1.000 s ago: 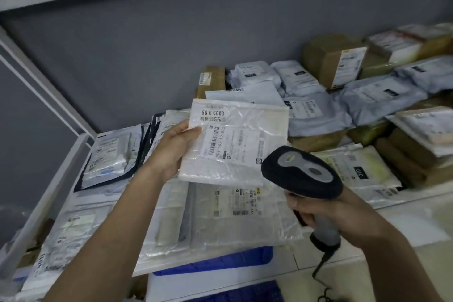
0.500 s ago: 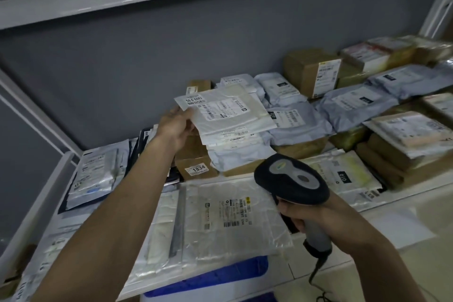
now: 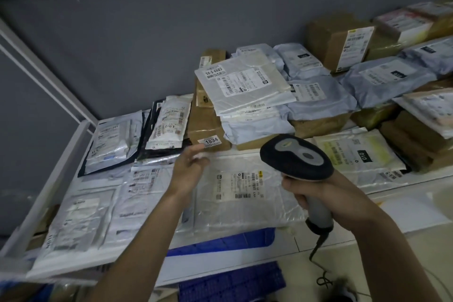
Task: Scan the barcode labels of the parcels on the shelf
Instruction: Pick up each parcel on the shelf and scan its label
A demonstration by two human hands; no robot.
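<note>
At the shelf front, I see the left hand with fingers spread loosely and holding nothing, hovering over the near edge of a clear plastic mailer that lies flat, label up. The right hand has its fingers wrapped round the grip of the handheld barcode scanner, whose head points toward the parcels. A white mailer marked 56-6-6603 rests on top of a stack behind, beside a brown box tagged 1834.

Risks, in my judgement: glare off the glossy film could spoil a read; the overlapping mailers could slide off the front edge if nudged; the trailing cord may snag.

The white shelf is crowded with parcels against a grey back panel; blue crates sit below.
</note>
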